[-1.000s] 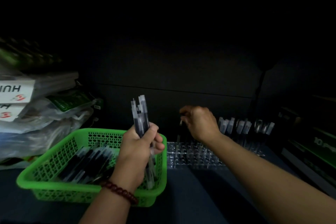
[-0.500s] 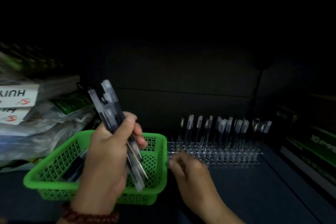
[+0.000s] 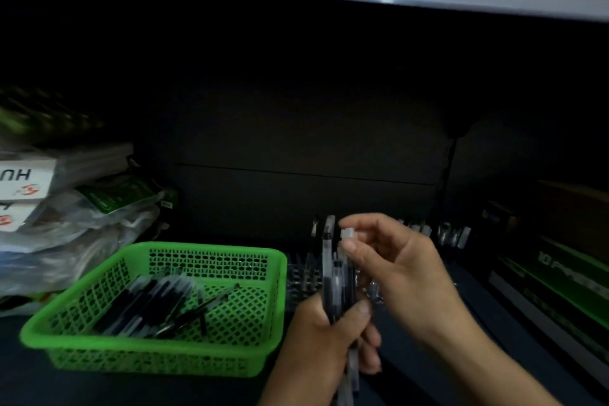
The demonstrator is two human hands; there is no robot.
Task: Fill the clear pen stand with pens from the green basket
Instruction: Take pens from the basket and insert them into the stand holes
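Just right of the green basket [image 3: 211,249], the left grip [image 3: 323,339] was curled round a bundle of pens [image 3: 336,280], upright. The right grip [image 3: 395,273] pinched one pen [image 3: 347,234] at its cap. The barrels looked light, stiff and slippery, so a hold near the cap seemed best. The clear pen stand [image 3: 301,277] stood beside the basket.

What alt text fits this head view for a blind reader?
A left hand grips a bundle of pens while the right hand pinches the top of one. A green basket holding more pens sits to their left.
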